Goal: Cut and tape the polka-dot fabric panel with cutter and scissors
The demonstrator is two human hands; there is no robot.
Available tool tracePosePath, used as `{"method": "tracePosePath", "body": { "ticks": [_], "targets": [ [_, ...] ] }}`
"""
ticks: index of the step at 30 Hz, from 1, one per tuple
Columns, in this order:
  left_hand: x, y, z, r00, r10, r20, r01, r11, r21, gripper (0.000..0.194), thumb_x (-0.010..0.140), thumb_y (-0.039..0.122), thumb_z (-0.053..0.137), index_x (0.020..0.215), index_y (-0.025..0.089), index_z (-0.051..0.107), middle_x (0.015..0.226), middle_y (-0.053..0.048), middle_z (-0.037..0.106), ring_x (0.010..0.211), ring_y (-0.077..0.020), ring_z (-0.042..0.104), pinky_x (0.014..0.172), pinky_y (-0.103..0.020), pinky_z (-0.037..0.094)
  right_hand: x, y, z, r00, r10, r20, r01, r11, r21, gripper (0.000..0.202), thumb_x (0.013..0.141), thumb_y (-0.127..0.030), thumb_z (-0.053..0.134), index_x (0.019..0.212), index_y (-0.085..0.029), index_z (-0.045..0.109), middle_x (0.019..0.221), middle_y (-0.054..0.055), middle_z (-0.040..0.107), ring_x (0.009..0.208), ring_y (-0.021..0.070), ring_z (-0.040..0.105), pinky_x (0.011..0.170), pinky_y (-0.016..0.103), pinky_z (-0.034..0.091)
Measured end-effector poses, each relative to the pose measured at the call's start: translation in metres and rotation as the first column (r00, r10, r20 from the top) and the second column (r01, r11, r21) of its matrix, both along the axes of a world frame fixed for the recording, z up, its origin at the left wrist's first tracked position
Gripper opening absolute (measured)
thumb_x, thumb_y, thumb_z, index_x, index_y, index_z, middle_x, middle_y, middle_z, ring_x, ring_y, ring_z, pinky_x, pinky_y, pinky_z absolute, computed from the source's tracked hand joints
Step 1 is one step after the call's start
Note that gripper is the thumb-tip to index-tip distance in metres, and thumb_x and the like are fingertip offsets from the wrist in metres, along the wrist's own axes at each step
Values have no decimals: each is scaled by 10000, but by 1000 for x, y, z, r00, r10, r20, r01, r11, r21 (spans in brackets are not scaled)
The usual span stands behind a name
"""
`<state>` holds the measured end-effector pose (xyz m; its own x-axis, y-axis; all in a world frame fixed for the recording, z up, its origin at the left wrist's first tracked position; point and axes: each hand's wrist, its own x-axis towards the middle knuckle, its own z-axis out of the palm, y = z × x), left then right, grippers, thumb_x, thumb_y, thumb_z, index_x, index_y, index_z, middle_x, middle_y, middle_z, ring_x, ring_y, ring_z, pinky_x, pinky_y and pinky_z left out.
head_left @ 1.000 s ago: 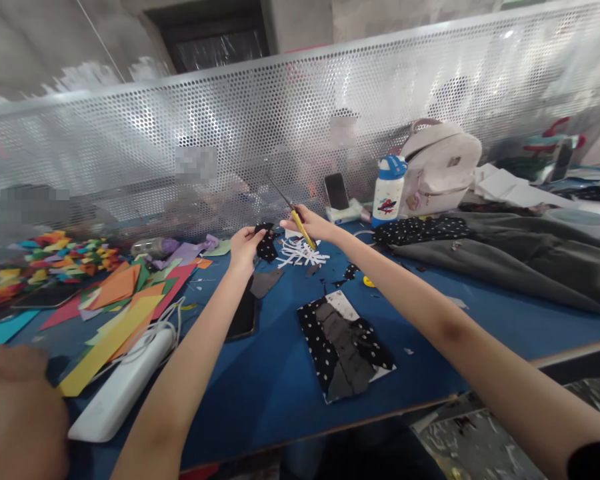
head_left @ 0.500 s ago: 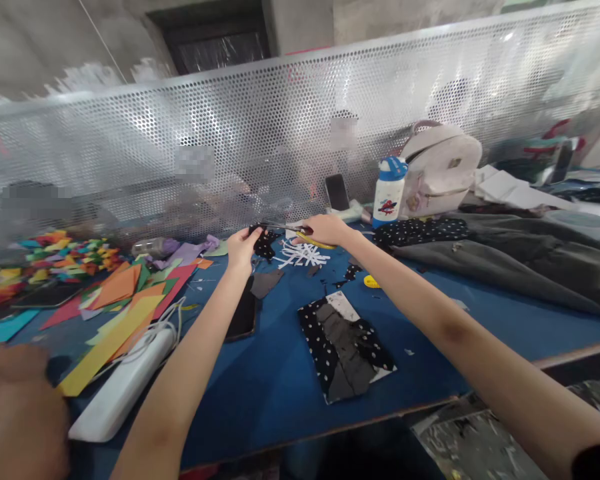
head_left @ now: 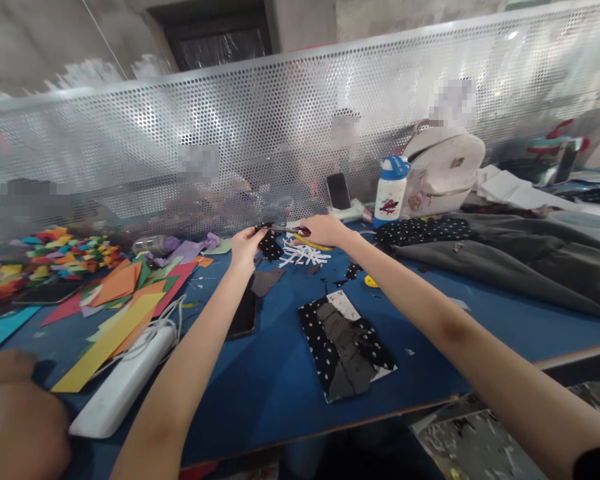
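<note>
My left hand (head_left: 245,247) pinches a piece of black polka-dot fabric (head_left: 270,248) above the far middle of the table. In my right hand (head_left: 325,231) is a pair of scissors with yellow handles (head_left: 311,243); the blades reach left to the fabric's upper edge. Whether the blades are apart is too small to tell. White paper strips (head_left: 307,255) lie under the scissors. Closer to me rests a flat piece (head_left: 345,347) covered with polka-dot and grey fabric patches, a white corner showing. A grey scrap (head_left: 267,283) lies beside a dark phone (head_left: 244,310), partly behind my left forearm.
A white power strip (head_left: 125,380), coloured papers (head_left: 123,287) and a person's arm (head_left: 20,413) are at left. Right of centre stand a blue-and-white bottle (head_left: 391,193) and a pale backpack (head_left: 450,167), with grey cloth (head_left: 505,267) in front. A perforated metal panel (head_left: 260,133) closes the back.
My left hand and the fabric have shifted slightly right, nearer the scissors. The other person's hand at left has drawn back toward the lower left corner.
</note>
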<state>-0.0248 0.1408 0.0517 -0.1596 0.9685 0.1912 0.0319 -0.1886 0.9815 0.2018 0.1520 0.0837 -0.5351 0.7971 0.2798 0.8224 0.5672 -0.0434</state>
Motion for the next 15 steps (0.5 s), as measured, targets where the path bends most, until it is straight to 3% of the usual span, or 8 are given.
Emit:
{"method": "tracePosePath", "body": {
  "ticks": [15],
  "targets": [
    [11,-8,6,993,-105,45,106,994,-9,311,960,326,609,1211,143,586,1194,-95,616,1012,-218,641,855,-414,564,-2,-5,2,1000,-11,-9,11,999,48,699,847,-816,388,934,-171,643,950,124,710,877,283,668,709,313,425]
  ]
}}
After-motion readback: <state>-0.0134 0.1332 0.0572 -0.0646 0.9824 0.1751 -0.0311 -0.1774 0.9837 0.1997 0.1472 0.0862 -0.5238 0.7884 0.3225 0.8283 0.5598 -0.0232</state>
